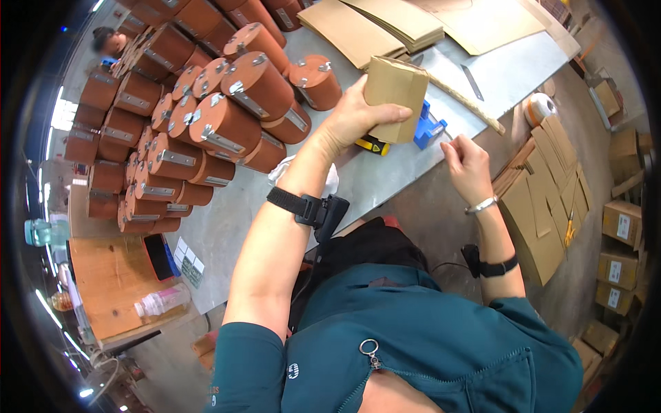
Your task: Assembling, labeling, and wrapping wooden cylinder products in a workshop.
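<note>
My left hand grips a small folded brown cardboard box and holds it upright above the grey metal table. My right hand hovers at the table's right edge, fingers pinched on what looks like a thin strip or tape end, too small to tell. Just behind the box lie a blue tape dispenser and a yellow-black tool. A white cloth lies under my left forearm.
Several brown cylinders with metal clips are stacked on the table's left half. Flat cardboard sheets lie at the back. Flattened cartons and small boxes sit on the floor at right. A wooden stool with a bottle stands left.
</note>
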`<state>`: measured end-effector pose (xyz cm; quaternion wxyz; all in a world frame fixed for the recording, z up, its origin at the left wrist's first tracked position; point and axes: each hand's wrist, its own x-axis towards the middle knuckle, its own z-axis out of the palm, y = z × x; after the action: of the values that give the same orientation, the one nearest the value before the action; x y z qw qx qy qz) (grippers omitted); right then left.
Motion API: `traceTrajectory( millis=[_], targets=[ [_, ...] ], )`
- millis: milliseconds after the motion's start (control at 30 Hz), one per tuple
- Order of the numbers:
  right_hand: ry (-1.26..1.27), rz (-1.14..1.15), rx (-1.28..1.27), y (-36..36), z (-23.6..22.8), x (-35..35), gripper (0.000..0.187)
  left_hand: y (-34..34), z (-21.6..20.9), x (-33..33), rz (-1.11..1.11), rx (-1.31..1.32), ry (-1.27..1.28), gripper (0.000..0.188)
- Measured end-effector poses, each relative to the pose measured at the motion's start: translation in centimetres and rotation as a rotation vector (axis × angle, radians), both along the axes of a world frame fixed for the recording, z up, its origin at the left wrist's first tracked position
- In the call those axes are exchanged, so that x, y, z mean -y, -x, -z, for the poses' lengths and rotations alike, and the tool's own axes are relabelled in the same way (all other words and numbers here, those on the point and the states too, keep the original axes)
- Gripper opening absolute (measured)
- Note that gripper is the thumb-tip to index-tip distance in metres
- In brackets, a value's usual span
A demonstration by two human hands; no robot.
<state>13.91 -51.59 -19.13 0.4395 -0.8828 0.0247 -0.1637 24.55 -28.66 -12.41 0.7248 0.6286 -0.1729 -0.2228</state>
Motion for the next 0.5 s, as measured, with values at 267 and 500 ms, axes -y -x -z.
traceTrajectory(
  millis=[267, 500],
  targets=[
    [-0.127, -0.538, 0.26, 1.2, -11.5, -5.6, 0.017, 4.6, -0.4, -2.3, -0.115, 0.13, -0.108, 0.076],
    [0.062, -0.548, 0.163, 0.4, -10.9, -8.6, 0.021, 9.0, -1.9, -5.0, -0.201, 0.056, -0.055, 0.077]
  ],
)
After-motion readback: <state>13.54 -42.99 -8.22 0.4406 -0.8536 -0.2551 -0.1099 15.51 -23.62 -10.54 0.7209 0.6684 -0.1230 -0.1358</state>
